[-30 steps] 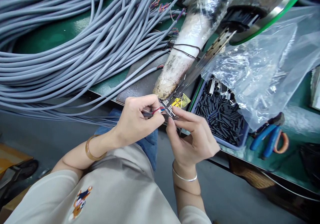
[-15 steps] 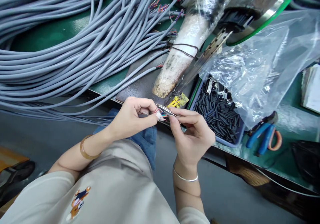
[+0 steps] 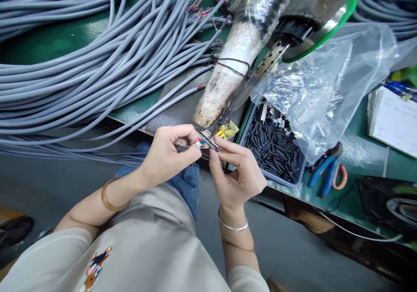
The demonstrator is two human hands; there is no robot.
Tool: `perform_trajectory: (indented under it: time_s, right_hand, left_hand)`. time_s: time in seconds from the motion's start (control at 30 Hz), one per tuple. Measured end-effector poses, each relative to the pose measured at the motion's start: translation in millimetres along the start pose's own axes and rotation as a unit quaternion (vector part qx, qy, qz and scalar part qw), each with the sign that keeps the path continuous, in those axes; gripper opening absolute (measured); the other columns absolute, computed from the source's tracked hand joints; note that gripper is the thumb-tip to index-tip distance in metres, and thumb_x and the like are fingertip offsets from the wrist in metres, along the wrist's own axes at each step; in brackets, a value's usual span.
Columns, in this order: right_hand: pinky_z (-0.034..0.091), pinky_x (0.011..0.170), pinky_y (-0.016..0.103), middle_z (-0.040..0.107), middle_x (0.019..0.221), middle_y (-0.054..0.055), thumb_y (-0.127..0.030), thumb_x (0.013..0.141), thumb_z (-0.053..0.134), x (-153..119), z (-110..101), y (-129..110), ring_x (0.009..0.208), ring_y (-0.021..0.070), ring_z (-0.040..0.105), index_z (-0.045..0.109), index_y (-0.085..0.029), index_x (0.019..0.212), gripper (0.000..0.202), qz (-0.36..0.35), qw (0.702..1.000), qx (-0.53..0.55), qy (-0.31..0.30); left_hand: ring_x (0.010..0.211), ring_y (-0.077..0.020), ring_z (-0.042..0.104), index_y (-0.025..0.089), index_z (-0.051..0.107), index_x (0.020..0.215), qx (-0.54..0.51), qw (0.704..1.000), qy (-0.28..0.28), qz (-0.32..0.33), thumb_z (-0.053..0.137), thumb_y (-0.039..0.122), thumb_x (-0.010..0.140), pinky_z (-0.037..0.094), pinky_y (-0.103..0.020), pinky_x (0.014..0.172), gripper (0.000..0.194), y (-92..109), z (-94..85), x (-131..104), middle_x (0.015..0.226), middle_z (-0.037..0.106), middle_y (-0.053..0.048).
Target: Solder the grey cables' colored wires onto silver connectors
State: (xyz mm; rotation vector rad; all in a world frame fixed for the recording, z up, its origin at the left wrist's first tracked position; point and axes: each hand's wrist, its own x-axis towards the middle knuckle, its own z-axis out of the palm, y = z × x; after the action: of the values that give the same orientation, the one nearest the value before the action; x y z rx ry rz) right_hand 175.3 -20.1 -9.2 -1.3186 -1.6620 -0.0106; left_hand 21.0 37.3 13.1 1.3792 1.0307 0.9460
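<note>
Connector point(image 3: 209, 141), held just above the front edge of the bench point(image 3: 356, 196), its pin row facing the wires point(image 3: 202, 143). Right hand point(image 3: 239, 174): thumb and forefinger pinch the connector at its near end, the other fingers curled behind. Left hand point(image 3: 169, 150): thumb and forefinger are pressed together on the coloured wires, whose ends lie against or just beside the pins; contact there is too small to tell.

Change: compared with half a second ago, the connector slopes more steeply and its far end sits closer to the tip of the iron point(image 3: 265, 61); both hands keep their pinch. The shift appears to bring pins and wires together into the tip's reach, so a steady hold probably matters most now. Whether the tip touches metal cannot be told.

Surroundings, outward: a yellow piece point(image 3: 230, 130) lies just beyond the right fingertips. Above the connector, the iron slants down alongside a wrapped tube point(image 3: 239, 44), with a green-rimmed disc point(image 3: 342, 27) behind its collar. To the right, a tray point(image 3: 286, 182) holds black sleeves point(image 3: 270, 153) and spare connectors point(image 3: 276, 117), partly covered by a clear bag point(image 3: 319, 87); pliers point(image 3: 330, 174) lie beside it. To the left, grey cables point(image 3: 97, 79) spread across the bench, many with stripped ends near the tube.
</note>
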Motion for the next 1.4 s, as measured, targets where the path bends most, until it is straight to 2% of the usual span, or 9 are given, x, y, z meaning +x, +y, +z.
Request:
perform_trajectory:
  time_s: [0.2,0.43,0.77,0.93,1.03,1.13,1.23,1.3,1.4]
  right_hand:
    - [0.064,0.081,0.028,0.080,0.104,0.004,-0.007,0.082,0.080,4,3,3,0.090,0.0152,0.077,0.068,-0.021,0.089,0.020,0.007,1.000,0.000,-0.001]
    - [0.064,0.083,0.028,0.080,0.105,0.004,-0.007,0.080,0.082,10,0,-1,0.092,0.0163,0.078,0.071,-0.022,0.091,0.022,0.006,1.000,-0.016,0.002]
    - [0.064,0.076,0.026,0.082,0.106,0.003,-0.010,0.084,0.078,-1,-1,4,0.088,0.0166,0.080,0.066,-0.022,0.091,0.019,-0.048,0.998,-0.045,0.009]
    - [0.065,0.071,0.029,0.082,0.099,0.002,-0.010,0.085,0.077,-5,-3,2,0.088,0.0195,0.080,0.069,-0.023,0.094,0.018,0.044,0.998,0.017,0.034]
    - [0.065,0.070,0.028,0.081,0.099,0.003,-0.011,0.086,0.075,-7,-4,-1,0.091,0.0196,0.080,0.068,-0.022,0.091,0.014,0.102,0.993,0.059,0.021]
    - [0.064,0.067,0.023,0.081,0.095,0.001,-0.013,0.088,0.074,-8,-7,-5,0.087,0.0157,0.079,0.067,-0.021,0.086,0.011,0.161,0.982,0.101,-0.015]
    - [0.066,0.068,0.023,0.081,0.094,0.001,-0.016,0.090,0.073,-9,-10,-6,0.083,0.0150,0.079,0.069,-0.021,0.087,0.007,0.188,0.973,0.117,-0.059]
    - [0.065,0.063,0.025,0.080,0.091,0.000,-0.015,0.090,0.072,-10,-12,-4,0.072,0.0150,0.078,0.073,-0.022,0.093,0.007,0.153,0.985,0.082,-0.024]
    - [0.050,0.040,0.025,0.070,0.064,-0.006,-0.022,0.093,0.070,-11,-15,1,0.040,0.0105,0.059,0.077,-0.027,0.104,0.014,0.043,0.987,0.044,0.147]
  left_hand:
    - [0.059,-0.0099,0.055,0.017,0.053,0.064,0.015,1.000,0.018,0.008,0.062,0.017,0.076,0.042,-0.020,0.054,0.015,-2,2.7,1,0.065,0.062,-0.001]
    - [0.055,-0.0078,0.049,0.016,0.055,0.064,0.003,1.000,0.018,0.011,0.061,0.019,0.078,0.040,-0.019,0.052,0.016,5,2.5,2,0.062,0.059,0.000]
    - [0.058,-0.0070,0.048,0.014,0.060,0.065,-0.031,0.998,-0.033,-0.040,0.064,0.019,0.077,0.039,-0.018,0.053,0.013,2,-0.7,3,0.067,0.062,-0.001]
    - [0.051,-0.0052,0.038,0.015,0.059,0.069,-0.071,0.992,-0.075,-0.078,0.068,0.022,0.078,0.032,-0.018,0.046,0.014,4,-2.0,-3,0.060,0.051,0.004]
    - [0.050,-0.0046,0.042,0.017,0.058,0.082,-0.101,0.989,-0.067,-0.082,0.073,0.020,0.075,0.035,-0.017,0.047,0.017,4,-2.8,-9,0.064,0.053,0.005]
    - [0.052,-0.0053,0.047,0.018,0.059,0.099,-0.128,0.986,-0.073,-0.080,0.075,0.020,0.074,0.038,-0.016,0.047,0.030,4,-4.3,-14,0.070,0.059,0.004]
    - [0.054,-0.0057,0.049,0.016,0.063,0.092,-0.137,0.985,-0.091,-0.058,0.073,0.019,0.079,0.042,-0.016,0.049,0.017,1,-6.2,-17,0.069,0.060,0.003]
    - [0.055,-0.0055,0.050,0.016,0.063,0.086,-0.153,0.983,-0.091,-0.038,0.071,0.018,0.082,0.045,-0.016,0.051,0.009,-2,-7.2,-18,0.070,0.061,0.002]
    - [0.057,-0.0059,0.052,0.016,0.063,0.085,-0.170,0.981,-0.084,-0.035,0.073,0.020,0.084,0.046,-0.016,0.052,0.011,-6,-8.5,-19,0.070,0.062,0.002]
